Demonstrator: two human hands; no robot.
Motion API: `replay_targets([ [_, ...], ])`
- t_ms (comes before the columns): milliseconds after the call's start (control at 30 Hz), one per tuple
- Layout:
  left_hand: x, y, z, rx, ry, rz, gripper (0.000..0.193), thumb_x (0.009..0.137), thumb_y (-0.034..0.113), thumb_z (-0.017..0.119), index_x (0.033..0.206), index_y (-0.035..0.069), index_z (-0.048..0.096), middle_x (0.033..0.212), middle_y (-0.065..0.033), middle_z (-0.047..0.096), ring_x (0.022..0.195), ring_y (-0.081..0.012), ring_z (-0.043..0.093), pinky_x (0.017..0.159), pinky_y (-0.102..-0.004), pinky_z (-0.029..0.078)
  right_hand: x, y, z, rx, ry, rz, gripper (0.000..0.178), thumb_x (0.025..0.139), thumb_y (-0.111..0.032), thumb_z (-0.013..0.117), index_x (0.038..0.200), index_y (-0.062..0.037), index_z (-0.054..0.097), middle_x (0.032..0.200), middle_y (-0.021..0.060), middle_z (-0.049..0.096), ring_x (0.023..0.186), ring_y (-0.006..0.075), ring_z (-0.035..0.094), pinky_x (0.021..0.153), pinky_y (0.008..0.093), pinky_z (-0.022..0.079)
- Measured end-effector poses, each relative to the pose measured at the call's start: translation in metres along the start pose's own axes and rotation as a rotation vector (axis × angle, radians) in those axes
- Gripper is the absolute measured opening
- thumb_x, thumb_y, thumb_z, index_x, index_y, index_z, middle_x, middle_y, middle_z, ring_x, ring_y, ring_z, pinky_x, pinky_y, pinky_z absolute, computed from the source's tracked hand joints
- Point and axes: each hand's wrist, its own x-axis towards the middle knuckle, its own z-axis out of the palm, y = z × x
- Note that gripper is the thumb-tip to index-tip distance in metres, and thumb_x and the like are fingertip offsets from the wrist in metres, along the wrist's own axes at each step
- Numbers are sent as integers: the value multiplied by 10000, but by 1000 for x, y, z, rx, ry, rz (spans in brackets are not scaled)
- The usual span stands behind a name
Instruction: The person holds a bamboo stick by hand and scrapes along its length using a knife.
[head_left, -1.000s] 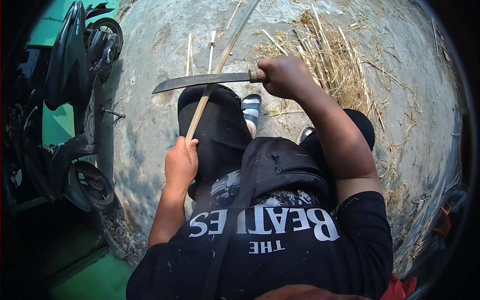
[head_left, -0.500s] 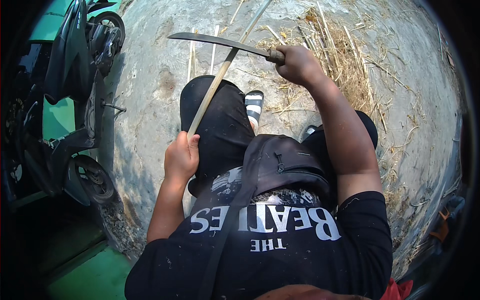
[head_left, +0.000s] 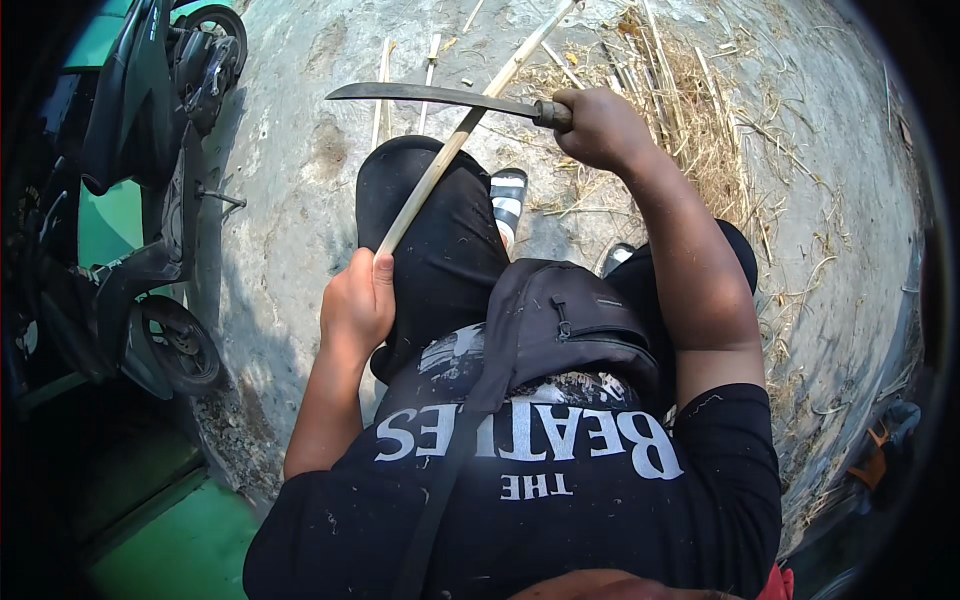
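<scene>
Machete (head_left: 430, 94) crosses the wooden strip (head_left: 430, 182), pointing to nine o'clock. Fingers of the right hand (head_left: 605, 128) wrap its handle (head_left: 553, 115); those of the left hand (head_left: 357, 305) grip the strip, angled toward one o'clock. Best keep strokes shallow, directed away from the left hand.

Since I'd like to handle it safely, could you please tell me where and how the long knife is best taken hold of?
Probably by its wooden handle, coming from the right, where the right hand grips it. The handle is the right end of the knife, while the blade points left across the pale strip the left hand holds, so the left side seems worse.
</scene>
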Motion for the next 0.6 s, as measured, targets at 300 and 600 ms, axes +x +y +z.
replay_targets([
  [300,-5,-1,2,52,30,-25,473,1090,423,459,839,24,499,688,-273,601,685,-532,598,590,-568,454,-4,-11,12,-57,211,-240,95,824,-196,684,851,-108,666,781,172,689,788,404,688,694,515,545],
  [600,-3,-8,9,23,68,31,460,1090,404,470,826,28,491,658,-266,582,655,-523,588,572,-564,441,-6,-13,13,119,177,-112,109,836,-199,678,908,-118,683,788,178,681,799,405,687,719,512,548],
])
